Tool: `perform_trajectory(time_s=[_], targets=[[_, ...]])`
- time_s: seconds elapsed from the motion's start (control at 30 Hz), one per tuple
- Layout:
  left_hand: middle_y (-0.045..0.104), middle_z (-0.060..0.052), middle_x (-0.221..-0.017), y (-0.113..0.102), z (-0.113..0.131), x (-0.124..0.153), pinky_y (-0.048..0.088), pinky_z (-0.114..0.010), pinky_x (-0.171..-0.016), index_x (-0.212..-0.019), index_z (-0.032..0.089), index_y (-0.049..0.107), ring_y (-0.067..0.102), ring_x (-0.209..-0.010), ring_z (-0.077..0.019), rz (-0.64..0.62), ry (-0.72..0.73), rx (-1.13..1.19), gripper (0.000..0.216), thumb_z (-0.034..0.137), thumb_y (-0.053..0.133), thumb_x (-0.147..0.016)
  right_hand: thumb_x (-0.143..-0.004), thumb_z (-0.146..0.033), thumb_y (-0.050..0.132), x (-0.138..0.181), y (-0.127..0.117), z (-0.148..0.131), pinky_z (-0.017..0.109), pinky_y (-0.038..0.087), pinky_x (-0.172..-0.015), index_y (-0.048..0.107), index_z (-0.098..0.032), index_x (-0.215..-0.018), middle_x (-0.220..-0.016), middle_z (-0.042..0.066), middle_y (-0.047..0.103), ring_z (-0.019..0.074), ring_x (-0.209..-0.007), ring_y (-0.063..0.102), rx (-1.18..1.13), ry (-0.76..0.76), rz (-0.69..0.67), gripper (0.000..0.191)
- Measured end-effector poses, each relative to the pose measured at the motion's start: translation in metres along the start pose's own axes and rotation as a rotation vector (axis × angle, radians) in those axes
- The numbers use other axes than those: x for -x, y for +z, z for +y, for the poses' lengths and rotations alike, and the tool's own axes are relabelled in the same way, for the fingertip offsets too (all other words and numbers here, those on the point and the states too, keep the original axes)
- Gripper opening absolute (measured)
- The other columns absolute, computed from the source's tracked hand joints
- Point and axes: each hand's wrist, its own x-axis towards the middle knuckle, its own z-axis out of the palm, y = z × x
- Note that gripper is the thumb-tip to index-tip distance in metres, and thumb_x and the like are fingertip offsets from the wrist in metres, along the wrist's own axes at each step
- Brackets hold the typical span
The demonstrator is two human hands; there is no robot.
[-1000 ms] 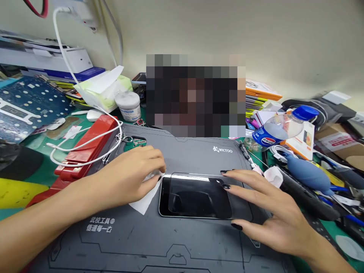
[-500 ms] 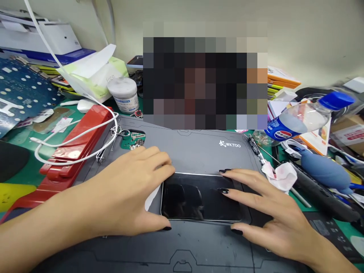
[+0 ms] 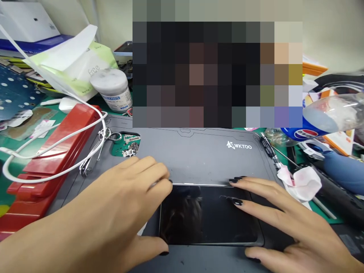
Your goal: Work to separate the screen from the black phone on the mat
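Observation:
A black-screened smartphone [image 3: 216, 223] lies flat and lengthwise on the grey work mat [image 3: 193, 161]. My left hand [image 3: 127, 204] spans its left end, the thumb at the near edge and the fingers curled at the far edge. Over its right end, my right hand [image 3: 287, 216] has the thumb by the near edge, one fingertip on the glass and others at the far edge. Both hands hold the phone between thumb and fingers. The palm side of the left hand is hidden. A bit of white material shows under the left wrist.
To the left are a red tool [image 3: 59, 151], a white cable [image 3: 51, 180], scissors-like tools [image 3: 106, 134] and a paste jar [image 3: 112, 91]. At right lie a pen [image 3: 269, 149], a crumpled tissue [image 3: 304, 182], a Pepsi bottle [image 3: 327, 117] and a blue air blower [image 3: 344, 167]. A pixelated block hides the back.
The view has moved closer and the surroundings have shifted outward. Both hands stay at the phone's two ends, with the same grip on its edges.

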Motion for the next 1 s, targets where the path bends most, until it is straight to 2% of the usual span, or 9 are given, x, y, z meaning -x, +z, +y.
perform_trajectory(time_s=[0.13,0.23,0.33,0.53,0.7,0.77,0.83,0.93,1.0], targets=[[0.083,-0.006,-0.106,0.003,-0.001,0.002,0.070,-0.059,-0.075,-0.097,0.023,0.079,0.076,-0.082,-0.0323,-0.016,-0.001,-0.007,0.044,0.048,0.107,-0.073,-0.107,-0.040,0.085,0.016,0.006,0.006,0.049,0.074,-0.116,0.082,-0.029,-0.149,-0.155,0.015,0.082,0.0370,-0.141,0.082,0.007,0.020,0.005,0.043],[0.083,-0.009,-0.102,0.001,-0.001,-0.001,0.065,-0.053,-0.063,-0.084,0.026,0.069,0.071,-0.074,-0.0300,0.020,0.062,0.000,0.051,0.053,0.109,-0.068,-0.107,-0.038,0.084,0.024,0.007,0.007,0.053,0.075,-0.116,0.081,-0.031,-0.149,-0.156,0.015,0.080,0.0389,-0.140,0.083,0.024,0.027,-0.018,0.043],[0.084,-0.009,-0.104,0.001,-0.003,-0.003,0.058,-0.049,-0.056,-0.084,0.028,0.066,0.069,-0.072,-0.0275,0.086,0.076,-0.004,0.048,0.055,0.105,-0.074,-0.105,-0.037,0.085,0.026,0.006,0.007,0.057,0.076,-0.113,0.082,-0.033,-0.148,-0.156,0.014,0.080,0.0413,-0.138,0.083,0.029,0.042,-0.037,0.043],[0.083,-0.008,-0.112,0.006,-0.003,0.000,0.061,-0.051,-0.067,-0.089,0.029,0.065,0.068,-0.079,-0.0283,0.083,0.062,-0.018,0.049,0.057,0.102,-0.076,-0.105,-0.037,0.085,0.026,0.007,0.006,0.058,0.076,-0.114,0.081,-0.035,-0.147,-0.159,0.012,0.077,0.0416,-0.139,0.082,0.024,0.059,-0.064,0.042],[0.083,-0.008,-0.106,0.002,-0.001,-0.003,0.063,-0.055,-0.071,-0.082,0.028,0.067,0.066,-0.072,-0.0275,0.056,0.060,-0.010,0.040,0.054,0.097,-0.085,-0.105,-0.031,0.081,0.024,0.006,0.005,0.054,0.074,-0.118,0.080,-0.033,-0.146,-0.160,0.013,0.075,0.0394,-0.144,0.079,0.053,0.045,-0.068,0.041],[0.082,-0.007,-0.106,0.001,-0.001,-0.004,0.065,-0.054,-0.078,-0.088,0.028,0.071,0.069,-0.078,-0.0291,0.046,0.042,0.014,0.034,0.054,0.093,-0.091,-0.103,-0.025,0.081,0.023,0.004,0.005,0.051,0.074,-0.117,0.080,-0.032,-0.147,-0.158,0.014,0.076,0.0381,-0.143,0.079,0.064,0.030,-0.067,0.045],[0.080,-0.005,-0.107,0.000,-0.001,-0.003,0.067,-0.051,-0.088,-0.100,0.029,0.077,0.075,-0.094,-0.0322,0.018,-0.009,0.069,0.031,0.055,0.092,-0.093,-0.101,-0.023,0.080,0.022,0.003,0.005,0.051,0.075,-0.116,0.080,-0.034,-0.148,-0.157,0.014,0.077,0.0380,-0.142,0.080,0.068,0.027,-0.067,0.048],[0.079,-0.005,-0.111,0.002,-0.002,-0.001,0.068,-0.049,-0.103,-0.119,0.033,0.080,0.075,-0.118,-0.0370,-0.015,-0.114,0.153,0.038,0.055,0.093,-0.092,-0.101,-0.025,0.080,0.020,0.003,0.006,0.053,0.075,-0.116,0.079,-0.034,-0.149,-0.156,0.015,0.076,0.0388,-0.141,0.080,0.075,0.027,-0.078,0.049],[0.079,-0.006,-0.113,0.003,-0.002,0.000,0.068,-0.050,-0.107,-0.123,0.034,0.080,0.075,-0.124,-0.0385,-0.028,-0.145,0.185,0.040,0.054,0.093,-0.091,-0.100,-0.024,0.081,0.020,0.003,0.007,0.052,0.074,-0.116,0.079,-0.033,-0.149,-0.156,0.015,0.076,0.0388,-0.140,0.081,0.080,0.029,-0.084,0.049]])
